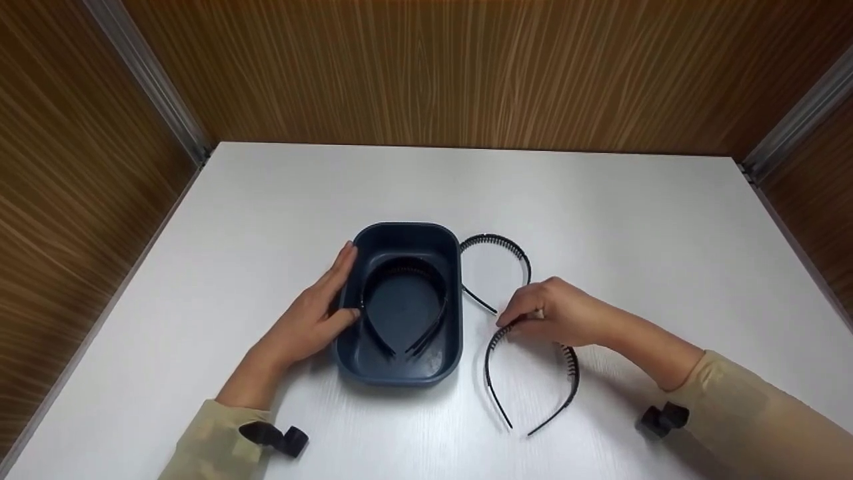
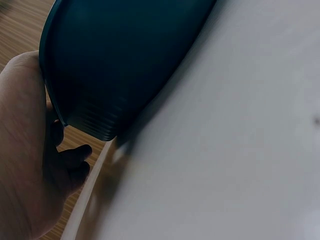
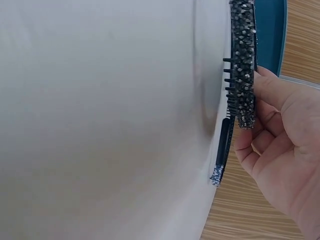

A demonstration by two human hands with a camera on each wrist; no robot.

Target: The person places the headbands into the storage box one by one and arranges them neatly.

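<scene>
My right hand (image 1: 563,313) pinches the top arc of a black toothed headband (image 1: 533,380), just to the right of the dark blue tub (image 1: 400,370). My fingers (image 3: 265,92) are curled around the band, which in the right wrist view shows a beaded outer face (image 3: 243,65) and small comb teeth on the inner side. The two ends of this headband point toward me and lie on the white table (image 1: 266,200), apart from the tub's right wall.

A second black headband (image 1: 503,250) lies behind my right hand. One of its ends almost touches the far right corner of the tub; I cannot tell if it really touches.

Inside the tub lie more black headbands (image 1: 403,303), their arcs toward the far wall and their ends toward the near wall. They stay inside the rim.

My left hand (image 1: 313,320) rests against the left wall of the tub with fingers nearly straight along it and the thumb over the rim. The left wrist view shows the tub wall (image 2: 125,60) close against my palm (image 2: 22,150).

To the left of the tub, the table has a wide free strip until its left edge. Behind the tub there is also open surface up to the wooden wall (image 1: 466,73). To the right of the headbands the table continues free to its right edge.
</scene>
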